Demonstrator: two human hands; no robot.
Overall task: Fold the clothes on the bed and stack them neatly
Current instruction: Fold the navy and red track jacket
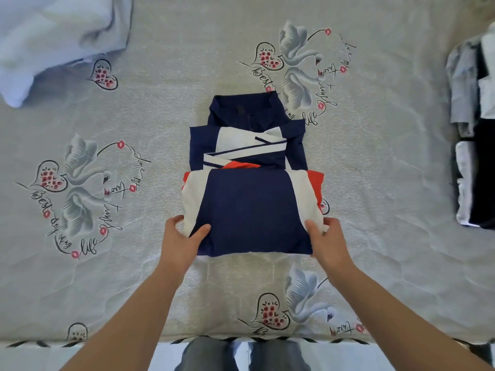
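We saw a navy, white and red jacket (251,183) lying partly folded at the middle of the bed (375,183), its collar toward the far edge. The left hand (182,239) gripped the folded part's near left corner (thumb on top), and the right hand (328,241) gripped its near right corner. A folded stack (474,156) sat at the right edge, pale blue cloth (53,36) in the far left corner.

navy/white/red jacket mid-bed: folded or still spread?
Partly folded. The navy, white and red jacket has its lower half doubled over the sleeves; collar end still exposed. Left hand and right hand grip the near fold.
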